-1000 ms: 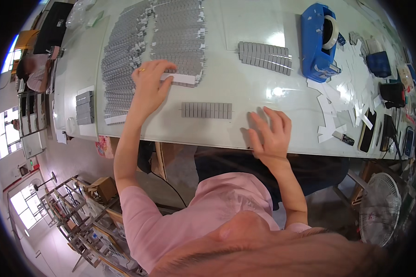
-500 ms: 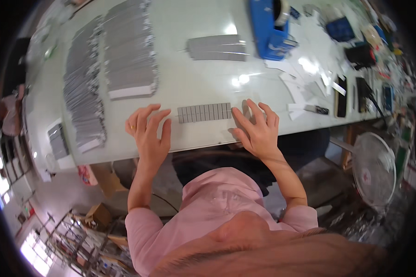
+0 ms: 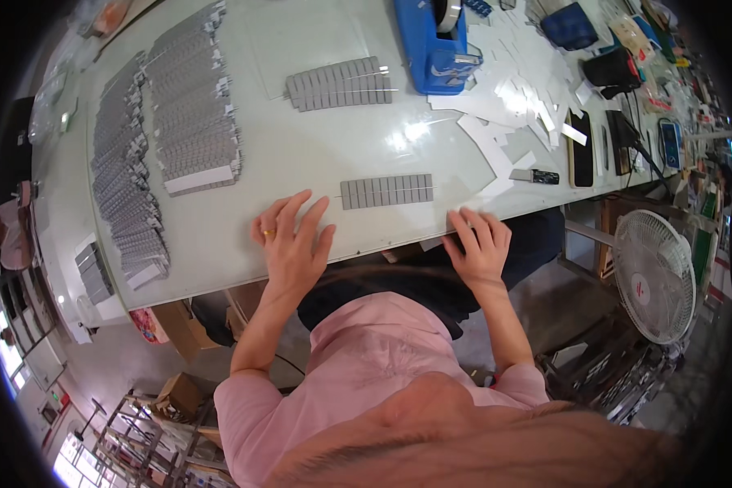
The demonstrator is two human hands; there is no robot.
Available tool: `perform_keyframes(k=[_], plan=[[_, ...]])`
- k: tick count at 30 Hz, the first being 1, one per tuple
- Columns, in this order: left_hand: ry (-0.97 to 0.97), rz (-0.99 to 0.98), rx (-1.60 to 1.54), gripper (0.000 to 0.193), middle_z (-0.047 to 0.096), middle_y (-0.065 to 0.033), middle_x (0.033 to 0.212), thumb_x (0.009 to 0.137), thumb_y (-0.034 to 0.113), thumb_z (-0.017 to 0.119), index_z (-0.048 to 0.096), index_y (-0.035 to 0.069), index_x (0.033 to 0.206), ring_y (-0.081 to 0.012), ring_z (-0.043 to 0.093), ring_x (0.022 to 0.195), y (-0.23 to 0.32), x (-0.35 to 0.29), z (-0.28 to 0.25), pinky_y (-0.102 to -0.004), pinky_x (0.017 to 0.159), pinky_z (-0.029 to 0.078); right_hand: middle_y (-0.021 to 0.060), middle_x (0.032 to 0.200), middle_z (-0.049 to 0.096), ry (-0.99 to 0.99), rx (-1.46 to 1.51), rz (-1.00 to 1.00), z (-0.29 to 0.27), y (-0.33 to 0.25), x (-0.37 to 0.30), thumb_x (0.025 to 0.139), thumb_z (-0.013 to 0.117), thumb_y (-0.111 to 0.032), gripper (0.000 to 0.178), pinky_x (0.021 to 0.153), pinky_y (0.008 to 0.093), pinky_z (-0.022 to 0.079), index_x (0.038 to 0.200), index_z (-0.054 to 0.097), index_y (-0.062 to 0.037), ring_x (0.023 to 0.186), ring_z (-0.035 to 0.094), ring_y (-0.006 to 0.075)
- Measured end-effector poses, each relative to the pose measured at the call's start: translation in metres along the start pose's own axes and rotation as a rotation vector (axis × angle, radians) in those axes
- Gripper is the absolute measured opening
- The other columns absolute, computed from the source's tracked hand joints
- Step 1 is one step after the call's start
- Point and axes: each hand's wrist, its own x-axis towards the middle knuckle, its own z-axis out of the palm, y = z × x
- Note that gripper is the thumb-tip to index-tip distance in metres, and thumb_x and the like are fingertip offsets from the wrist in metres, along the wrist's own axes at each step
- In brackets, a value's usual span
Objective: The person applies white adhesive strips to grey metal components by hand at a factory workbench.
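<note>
A short strip of grey rectangular pieces (image 3: 387,192), side by side with a thin pale line along its middle, lies flat on the glossy table. Left of it, my left hand (image 3: 294,244) rests near the table with fingers apart, holding nothing and wearing a ring. At the front edge, right of the strip and apart from it, is my right hand (image 3: 481,246), its fingers outstretched and nothing in them. Farther back, a few similar grey strips (image 3: 340,84) lie overlapped, with thin pale ends sticking out at the right.
Two long overlapping rows of grey strips (image 3: 193,106) cover the table's left side. At the back stands a blue tape dispenser (image 3: 433,57). White paper scraps (image 3: 488,150), a black-handled tool (image 3: 535,176) and a phone (image 3: 581,150) lie to the right. A white fan (image 3: 655,276) stands beyond the table edge.
My right hand has drawn back from the strip's right end to the table's front edge. My left hand stays beside the strip. The whole view has shifted a little.
</note>
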Motion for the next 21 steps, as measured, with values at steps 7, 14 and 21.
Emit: perform_keyframes(k=[7, 14, 21], plan=[[-0.125, 0.027, 0.047, 0.044, 0.05, -0.004, 0.141, 0.083, 0.024, 0.071, 0.066, 0.018, 0.126, -0.0255, 0.042, 0.127, 0.007, 0.001, 0.001, -0.0461, 0.102, 0.026, 0.0112, 0.089, 0.07, 0.281, 0.339, 0.285, -0.03, 0.006, -0.007, 0.085, 0.067, 0.006, 0.017, 0.067, 0.0295, 0.055, 0.1, 0.066, -0.0015, 0.077, 0.069, 0.0229], [-0.15, 0.017, 0.077, 0.044, 0.048, -0.0057, 0.144, 0.084, 0.025, 0.07, 0.065, 0.021, 0.127, -0.0278, 0.039, 0.131, -0.002, -0.007, -0.007, -0.0474, 0.104, 0.025, 0.0034, 0.076, 0.06, 0.069, 1.37, 0.793, -0.025, -0.019, 0.049, 0.098, 0.057, -0.002, 0.009, 0.054, 0.0206, 0.044, 0.106, 0.06, 0.0009, 0.06, 0.06, 0.009], [-0.185, -0.031, 0.124, 0.049, 0.042, -0.006, 0.15, 0.082, 0.028, 0.072, 0.062, 0.024, 0.13, -0.0271, 0.034, 0.134, -0.012, -0.021, -0.019, -0.049, 0.104, 0.024, -0.0013, 0.079, 0.06, -0.21, 1.335, 0.769, 0.018, -0.044, 0.077, 0.097, 0.062, -0.009, 0.009, 0.053, 0.0196, 0.041, 0.102, 0.063, -0.0024, 0.059, 0.053, 0.0048]])
